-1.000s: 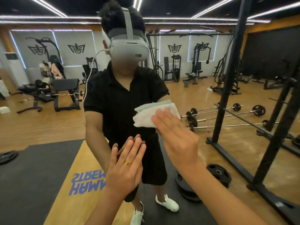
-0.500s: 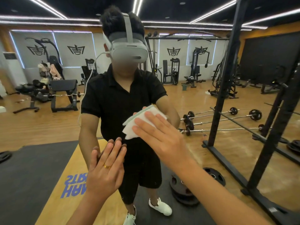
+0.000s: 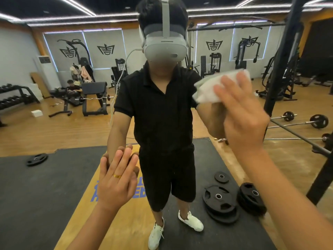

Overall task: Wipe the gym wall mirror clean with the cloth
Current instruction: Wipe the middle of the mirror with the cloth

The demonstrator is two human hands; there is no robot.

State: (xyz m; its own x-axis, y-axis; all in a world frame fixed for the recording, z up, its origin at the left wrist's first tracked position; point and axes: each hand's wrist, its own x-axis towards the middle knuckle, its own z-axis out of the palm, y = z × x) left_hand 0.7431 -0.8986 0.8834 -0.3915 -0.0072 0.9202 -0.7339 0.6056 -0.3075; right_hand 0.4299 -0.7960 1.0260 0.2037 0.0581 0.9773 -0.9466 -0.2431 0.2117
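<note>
While the right hand (image 3: 241, 112) lies flat with fingers spread, it presses the cloth (image 3: 207, 89) onto the mirror (image 3: 54, 123), high and to the right. Left hand (image 3: 117, 179) rests flat lower left, holding nothing. Cloth sits under the right fingertips, well apart from the left; next stroke likely belongs to the right.

weight plates (image 3: 212, 193) on black mat (image 3: 45, 186) | barbells (image 3: 318, 121) | bench (image 3: 93, 87) | dumbbell rack (image 3: 12, 99)

Soft matt cloth (image 3: 207, 90) on the smooth, glossy mirror (image 3: 54, 127)
</note>
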